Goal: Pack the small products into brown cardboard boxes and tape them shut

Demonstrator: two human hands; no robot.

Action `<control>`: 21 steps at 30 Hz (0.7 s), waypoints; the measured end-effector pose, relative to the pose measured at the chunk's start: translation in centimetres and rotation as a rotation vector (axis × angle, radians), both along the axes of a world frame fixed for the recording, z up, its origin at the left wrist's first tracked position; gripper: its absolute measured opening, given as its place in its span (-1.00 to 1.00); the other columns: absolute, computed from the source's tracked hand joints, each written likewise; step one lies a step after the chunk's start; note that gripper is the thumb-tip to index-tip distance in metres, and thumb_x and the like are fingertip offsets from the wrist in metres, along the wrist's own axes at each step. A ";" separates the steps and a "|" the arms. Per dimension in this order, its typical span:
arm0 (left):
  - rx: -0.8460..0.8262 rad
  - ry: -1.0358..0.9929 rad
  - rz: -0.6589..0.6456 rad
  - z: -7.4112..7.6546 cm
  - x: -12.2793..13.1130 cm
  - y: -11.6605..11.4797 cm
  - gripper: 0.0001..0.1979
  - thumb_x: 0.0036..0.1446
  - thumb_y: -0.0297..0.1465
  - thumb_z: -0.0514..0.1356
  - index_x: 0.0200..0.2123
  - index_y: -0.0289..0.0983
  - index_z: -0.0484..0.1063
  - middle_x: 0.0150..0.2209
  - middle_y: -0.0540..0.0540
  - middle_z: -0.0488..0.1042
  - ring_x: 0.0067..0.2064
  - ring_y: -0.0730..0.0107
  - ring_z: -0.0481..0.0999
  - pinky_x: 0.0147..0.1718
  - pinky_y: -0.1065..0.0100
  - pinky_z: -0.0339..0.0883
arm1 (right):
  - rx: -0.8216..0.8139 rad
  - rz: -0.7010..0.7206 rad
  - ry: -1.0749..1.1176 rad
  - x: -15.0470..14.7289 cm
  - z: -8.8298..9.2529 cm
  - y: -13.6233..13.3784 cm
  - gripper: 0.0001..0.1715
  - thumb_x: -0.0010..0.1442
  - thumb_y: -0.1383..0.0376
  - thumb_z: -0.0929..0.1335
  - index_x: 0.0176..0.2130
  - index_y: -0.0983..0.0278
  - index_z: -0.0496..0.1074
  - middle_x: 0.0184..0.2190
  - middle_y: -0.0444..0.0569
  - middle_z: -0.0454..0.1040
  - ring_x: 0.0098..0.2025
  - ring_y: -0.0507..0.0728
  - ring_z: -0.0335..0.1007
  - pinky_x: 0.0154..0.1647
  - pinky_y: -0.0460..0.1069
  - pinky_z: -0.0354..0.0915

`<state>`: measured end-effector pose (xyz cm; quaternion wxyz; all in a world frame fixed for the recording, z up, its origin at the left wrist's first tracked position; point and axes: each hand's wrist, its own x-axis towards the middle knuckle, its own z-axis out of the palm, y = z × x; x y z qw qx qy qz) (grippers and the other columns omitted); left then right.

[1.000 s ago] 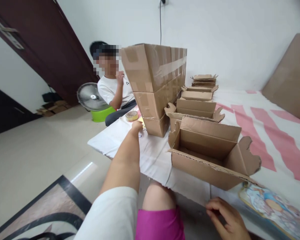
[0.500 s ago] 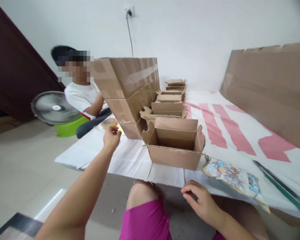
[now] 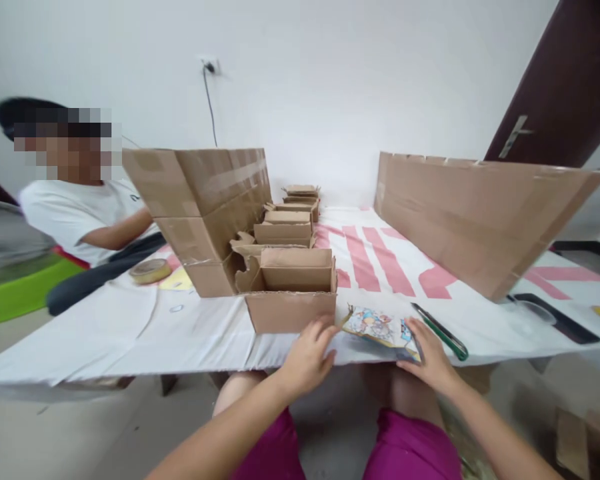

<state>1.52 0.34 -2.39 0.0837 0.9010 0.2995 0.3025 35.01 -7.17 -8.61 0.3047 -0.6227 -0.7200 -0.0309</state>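
A small open cardboard box (image 3: pixel 293 312) stands at the table's front edge, its flaps up. Just at its lower right corner is my left hand (image 3: pixel 310 353), fingers apart and holding nothing. My right hand (image 3: pixel 427 353) is at the right end of a flat, colourfully printed packet (image 3: pixel 377 327), thumb below and fingers above; it seems to grip that end. Right of the packet lies a green and black utility knife (image 3: pixel 443 331). Behind the front box, several more open boxes (image 3: pixel 283 233) run in a row toward the wall.
Stacked closed cartons (image 3: pixel 205 207) rise on the left, with a tape roll (image 3: pixel 151 271) beside them. A person (image 3: pixel 85 213) sits behind the cartons, near a fan. On the right stand a large cardboard panel (image 3: pixel 460 213), a dark phone-like object (image 3: pixel 555 320) and a clear lid.
The view has turned right. My left hand has moved from near the tape roll to the front box's right corner. My right hand has come up to the packet's right end.
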 end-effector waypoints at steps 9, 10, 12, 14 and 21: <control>0.144 0.383 0.061 2.2 5.7 2.6 -0.73 0.11 -0.61 0.02 -0.18 -0.35 0.43 -0.17 -0.29 0.50 0.14 0.04 0.32 0.02 0.11 0.24 | 0.108 0.013 0.254 -0.5 0.9 3.2 -0.55 0.15 0.03 0.29 -0.08 0.24 0.44 -0.09 0.11 0.48 -0.01 0.26 0.39 0.04 0.16 0.30; 0.082 0.317 0.056 2.5 5.8 2.8 -0.78 0.10 -0.60 0.03 -0.26 -0.33 0.44 -0.24 -0.25 0.50 0.06 0.06 0.39 -0.02 0.13 0.27 | 0.119 -0.016 0.317 -0.4 1.5 3.5 -0.55 0.15 0.01 0.27 -0.13 0.25 0.45 -0.15 0.09 0.51 -0.08 0.24 0.42 -0.01 0.14 0.32; -0.125 0.034 0.100 3.4 6.4 3.6 -0.87 0.07 -0.55 0.10 -0.35 -0.28 0.42 -0.32 -0.16 0.50 -0.12 0.15 0.47 -0.10 0.17 0.32 | 0.118 -0.090 0.426 0.1 3.8 4.3 -0.51 0.15 -0.05 0.23 -0.20 0.26 0.45 -0.28 0.05 0.54 -0.21 0.21 0.45 -0.15 0.08 0.36; -0.346 -0.301 0.192 4.5 8.0 4.9 -0.92 0.04 -0.51 0.14 -0.37 -0.26 0.41 -0.36 -0.08 0.49 -0.24 0.26 0.48 -0.15 0.23 0.34 | 0.092 -0.160 0.488 0.9 6.9 5.8 -0.47 0.14 -0.09 0.22 -0.26 0.28 0.45 -0.40 0.00 0.52 -0.33 0.17 0.43 -0.27 0.03 0.35; -0.549 -0.590 0.306 7.3 15.4 10.8 -0.56 0.10 -0.39 0.18 0.06 -0.21 0.20 -0.07 -0.13 0.47 -0.21 0.39 0.52 -0.15 0.31 0.36 | 0.016 -0.300 0.565 3.5 14.4 14.3 -0.59 0.13 0.03 0.26 -0.22 0.26 0.48 -0.40 -0.03 0.53 -0.31 0.15 0.43 -0.26 0.00 0.30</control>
